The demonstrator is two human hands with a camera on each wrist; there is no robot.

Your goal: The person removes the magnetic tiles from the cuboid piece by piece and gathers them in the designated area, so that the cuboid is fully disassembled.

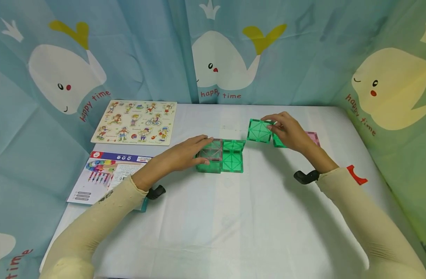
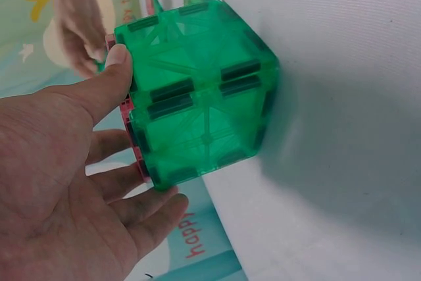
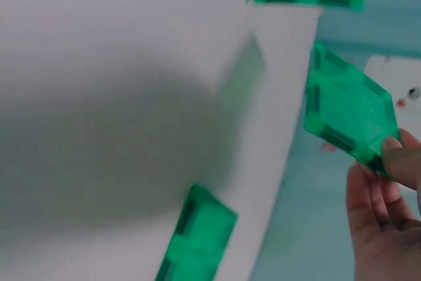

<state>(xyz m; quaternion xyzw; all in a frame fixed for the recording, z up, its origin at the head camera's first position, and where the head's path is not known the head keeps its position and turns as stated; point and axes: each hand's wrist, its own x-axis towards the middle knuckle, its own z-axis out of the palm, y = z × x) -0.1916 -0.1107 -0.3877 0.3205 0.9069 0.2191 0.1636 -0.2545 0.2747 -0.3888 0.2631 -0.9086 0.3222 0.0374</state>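
Note:
My left hand (image 1: 181, 157) holds a box of see-through green magnetic tiles (image 2: 204, 110) at its side, thumb near the upper edge and fingertips by the far side. A pink tile (image 1: 213, 149) forms the top of that box. Against its right side lies a flat green tile (image 1: 232, 162), with another green tile (image 1: 233, 145) standing at its back edge. Up to the right, my right hand (image 1: 289, 131) pinches a single green square tile (image 3: 352, 106) by one corner, raised over the table and tilted.
Under my right hand lies another green tile (image 1: 278, 142), with a pink tile (image 1: 314, 138) beyond it. A red curved piece (image 1: 356, 175) is at the right edge. On the left are a picture puzzle board (image 1: 134, 123) and a printed booklet (image 1: 84, 186). A whale-print curtain (image 1: 157, 50) surrounds the table.

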